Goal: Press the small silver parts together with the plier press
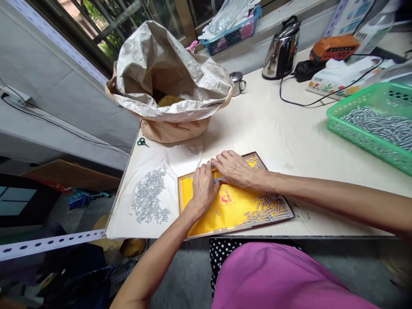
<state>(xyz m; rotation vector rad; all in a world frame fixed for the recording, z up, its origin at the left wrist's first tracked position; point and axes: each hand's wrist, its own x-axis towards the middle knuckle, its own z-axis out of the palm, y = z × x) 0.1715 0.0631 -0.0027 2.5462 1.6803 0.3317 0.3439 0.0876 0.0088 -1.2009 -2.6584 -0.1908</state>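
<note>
A shallow yellow tray (206, 216) with a thin dark rim lies at the table's front edge. Short silvery metal pins (268, 209) are heaped in its near right corner, and a few more lie at its far right. My left hand (204, 189) is over the tray's far left part, fingers bent and closed. Beside it, my right hand (236, 169) comes in from the right with its fingers closed near the far rim. A narrow blue-grey piece (219, 180) shows between the hands; what it is I cannot make out, and my fingers hide what they grip.
A pile of metal pins (150, 197) lies on white cloth left of the tray. Behind stand a large woven sack (180, 128), a metal cup (237, 83) and a kettle (281, 49). Green scissors (142, 142) lie at the left edge; a green basket (363, 137) of pins sits right.
</note>
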